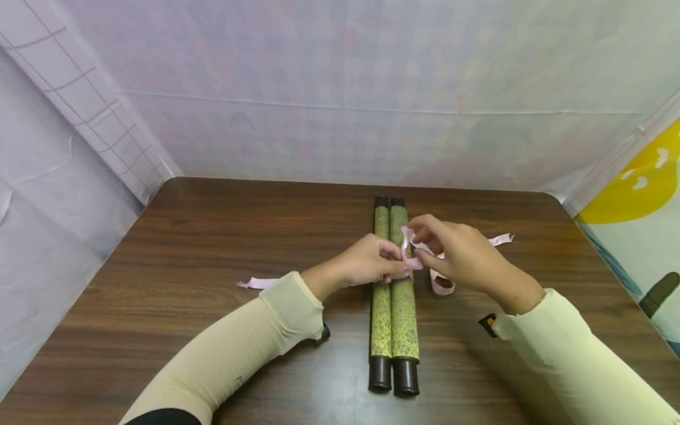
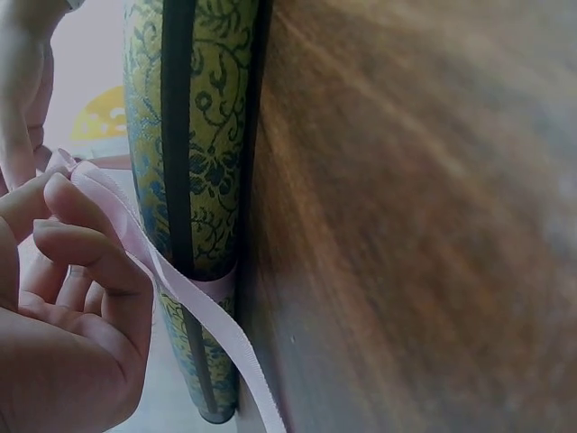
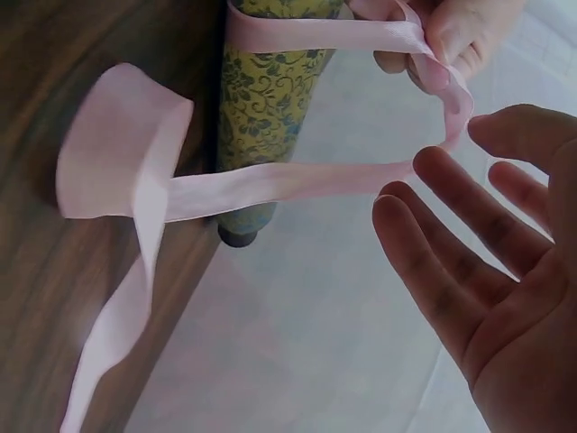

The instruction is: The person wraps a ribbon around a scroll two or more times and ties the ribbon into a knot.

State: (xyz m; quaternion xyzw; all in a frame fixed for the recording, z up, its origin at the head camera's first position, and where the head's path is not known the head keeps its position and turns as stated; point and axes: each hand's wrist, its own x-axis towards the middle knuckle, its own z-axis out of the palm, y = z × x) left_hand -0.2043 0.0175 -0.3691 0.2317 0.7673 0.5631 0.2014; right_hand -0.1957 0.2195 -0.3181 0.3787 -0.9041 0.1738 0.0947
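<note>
Two scrolls point(image 1: 381, 319) in yellow-green patterned fabric with dark end knobs lie side by side on the table. A pink ribbon point(image 3: 288, 182) goes round their middle and rises into a loop above them. My left hand point(image 1: 369, 260) pinches the ribbon at its crossing over the scrolls, thumb against index finger. In the right wrist view my right hand point(image 3: 505, 262) has its fingers spread and lightly bent. Its thumb and index fingertips lie right at the ribbon loop, with a gap between them.
One ribbon end point(image 1: 258, 283) lies left of the scrolls on the brown wooden table point(image 1: 202, 236). The other end point(image 1: 501, 239) lies to the right, beyond my right hand. Pale patterned cloth point(image 1: 340, 118) hangs behind the table's far edge.
</note>
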